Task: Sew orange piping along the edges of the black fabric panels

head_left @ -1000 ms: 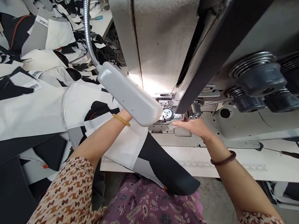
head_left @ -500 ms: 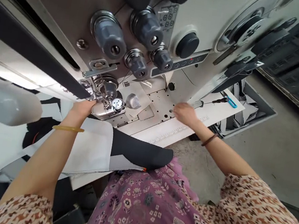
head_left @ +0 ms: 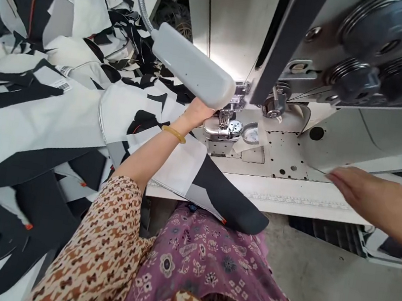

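My left hand [head_left: 195,113] lies on a white and black fabric piece [head_left: 184,165] just left of the sewing machine's presser foot [head_left: 224,120]. Its fingers are hidden under the grey lamp head [head_left: 192,67]. The fabric hangs over the table's front edge onto my lap. My right hand [head_left: 353,188] hovers over the front right of the machine bed [head_left: 277,164] with fingers stretched out and nothing in them, slightly blurred. A yellow bangle [head_left: 174,133] sits on my left wrist.
A large heap of white and black cut fabric pieces [head_left: 47,74] covers the table to the left. The sewing machine body [head_left: 349,52] with dark tension knobs looms above right. A ruler strip [head_left: 291,201] runs along the table's front edge. Bare concrete floor [head_left: 334,289] lies at lower right.
My right hand has drawn back from the needle area, first to the bed, now to the right front edge. My left hand stays on the fabric beside the presser foot. My head swung right, then back.
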Tool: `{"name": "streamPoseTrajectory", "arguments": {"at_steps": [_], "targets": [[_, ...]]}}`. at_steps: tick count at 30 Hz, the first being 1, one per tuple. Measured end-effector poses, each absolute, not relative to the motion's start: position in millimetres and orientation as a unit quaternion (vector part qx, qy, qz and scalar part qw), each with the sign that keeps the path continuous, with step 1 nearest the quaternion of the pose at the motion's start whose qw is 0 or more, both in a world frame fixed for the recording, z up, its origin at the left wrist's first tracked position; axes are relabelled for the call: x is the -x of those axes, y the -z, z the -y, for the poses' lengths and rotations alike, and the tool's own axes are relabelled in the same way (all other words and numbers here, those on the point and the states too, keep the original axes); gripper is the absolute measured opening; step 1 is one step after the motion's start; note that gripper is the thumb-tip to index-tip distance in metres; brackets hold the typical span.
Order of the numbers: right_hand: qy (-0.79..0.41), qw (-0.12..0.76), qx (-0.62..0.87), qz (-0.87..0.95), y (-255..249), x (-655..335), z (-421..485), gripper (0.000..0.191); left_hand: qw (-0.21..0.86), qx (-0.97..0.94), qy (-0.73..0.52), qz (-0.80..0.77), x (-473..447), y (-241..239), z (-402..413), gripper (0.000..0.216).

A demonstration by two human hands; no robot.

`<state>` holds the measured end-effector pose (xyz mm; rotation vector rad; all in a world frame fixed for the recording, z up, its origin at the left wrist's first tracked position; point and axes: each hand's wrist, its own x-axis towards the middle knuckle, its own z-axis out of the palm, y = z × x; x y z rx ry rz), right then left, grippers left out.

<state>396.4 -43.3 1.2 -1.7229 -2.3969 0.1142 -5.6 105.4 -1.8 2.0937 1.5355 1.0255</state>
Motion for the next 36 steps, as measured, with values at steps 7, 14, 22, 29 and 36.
{"name": "streamPoseTrajectory", "arguments": {"at_steps": [7,14,22,29,36], "targets": [[0.018,0.033,0.557,0.829,-34.8,-243.2,-10.6,0.043,0.193,-0.739,-0.392,-0.512,6.2,3.8,-107.3,0.014],[0.034,0.021,0.551,0.834,-35.5,-218.3,-40.0,0.039,0.190,-0.749,-0.423,-0.474,5.4,14.3,-120.2,0.017],[0.023,0.016,0.559,0.829,-36.5,-215.5,-49.2,0.038,0.086,-0.845,-0.371,-0.375,10.3,18.4,-123.9,0.028],[0.057,0.018,0.516,0.855,-41.1,-205.4,-49.5,0.039,0.051,-0.877,-0.305,-0.367,9.8,9.6,-126.5,0.034],[0.064,0.025,0.390,0.918,-41.0,-212.3,-23.9,0.041,0.148,-0.838,-0.350,-0.393,9.5,8.3,-118.2,0.015]]}}
